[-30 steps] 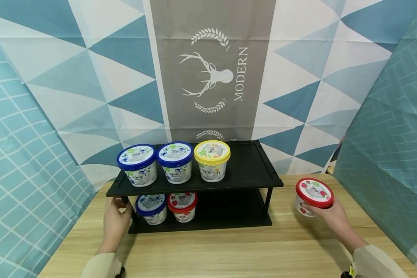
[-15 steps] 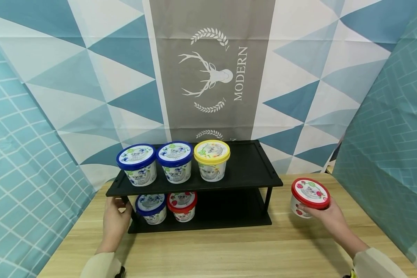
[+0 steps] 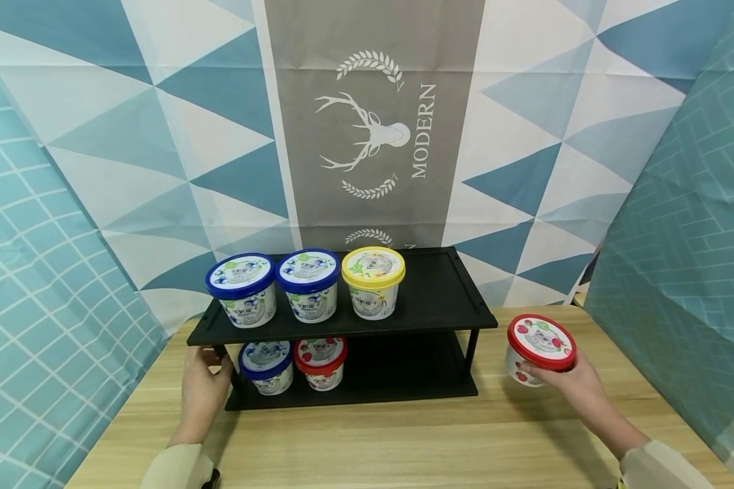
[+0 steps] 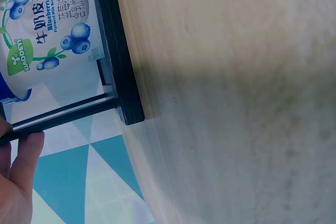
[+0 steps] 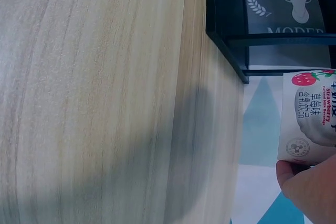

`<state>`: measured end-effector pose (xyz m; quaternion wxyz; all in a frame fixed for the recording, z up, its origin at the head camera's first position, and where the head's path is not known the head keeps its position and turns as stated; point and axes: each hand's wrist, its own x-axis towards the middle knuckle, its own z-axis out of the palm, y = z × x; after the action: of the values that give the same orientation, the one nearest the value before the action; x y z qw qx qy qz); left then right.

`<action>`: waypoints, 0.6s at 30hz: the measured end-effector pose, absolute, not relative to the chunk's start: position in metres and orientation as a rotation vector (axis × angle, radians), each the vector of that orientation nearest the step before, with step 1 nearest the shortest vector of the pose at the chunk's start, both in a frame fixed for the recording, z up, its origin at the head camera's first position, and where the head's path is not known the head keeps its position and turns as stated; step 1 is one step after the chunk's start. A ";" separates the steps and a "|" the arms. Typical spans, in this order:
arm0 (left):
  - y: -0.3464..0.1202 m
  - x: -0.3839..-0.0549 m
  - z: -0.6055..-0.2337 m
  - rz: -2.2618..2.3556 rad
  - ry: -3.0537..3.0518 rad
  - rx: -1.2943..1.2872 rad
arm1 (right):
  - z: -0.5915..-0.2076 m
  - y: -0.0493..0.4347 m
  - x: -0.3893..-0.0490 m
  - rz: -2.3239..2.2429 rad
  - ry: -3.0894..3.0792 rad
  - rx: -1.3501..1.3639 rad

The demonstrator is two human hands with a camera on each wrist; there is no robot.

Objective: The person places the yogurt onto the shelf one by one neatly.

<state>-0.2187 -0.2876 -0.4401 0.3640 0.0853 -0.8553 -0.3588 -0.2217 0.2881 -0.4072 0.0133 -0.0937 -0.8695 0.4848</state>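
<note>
On the right, my right hand [image 3: 578,380] grips a red-lidded strawberry milk cup [image 3: 542,339] by its side, upright and apart from the rack. Its strawberry label [image 5: 315,108] faces the right wrist camera. My left hand [image 3: 203,390] holds the left post of a black two-tier rack [image 3: 437,288]; the left wrist view shows fingers [image 4: 26,161] around the thin black bar. Two blue-lidded cups [image 3: 307,285] and a yellow-lidded cup [image 3: 374,282] stand on the upper tier. Below them sit another blue-lidded cup [image 3: 266,367] and a red-lidded cup [image 3: 321,363], their backs partly hidden.
The rack stands on a light wooden table [image 3: 355,441]. Behind it hangs a patterned cloth [image 3: 373,122] with a deer print. Blue-green cloths flank both sides, the right one [image 3: 673,285] close to my right arm.
My right hand has carried the red-lidded cup a little to the left, toward the rack. The left hand, the rack and the other cups stay where they were.
</note>
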 end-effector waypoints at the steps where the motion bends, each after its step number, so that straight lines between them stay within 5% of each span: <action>1: -0.288 -0.219 -0.440 -0.926 -2.199 0.221 | -0.407 0.288 -0.221 1.513 -2.709 -0.286; 18: -0.287 -0.218 -0.440 -0.939 -2.215 0.223 | -0.402 0.283 -0.214 1.556 -2.712 -0.255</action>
<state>-0.2175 -0.2872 -0.4403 0.3549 0.0864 -0.8570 -0.3635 -0.2145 0.2831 -0.4016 0.0022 -0.0812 -0.8645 0.4961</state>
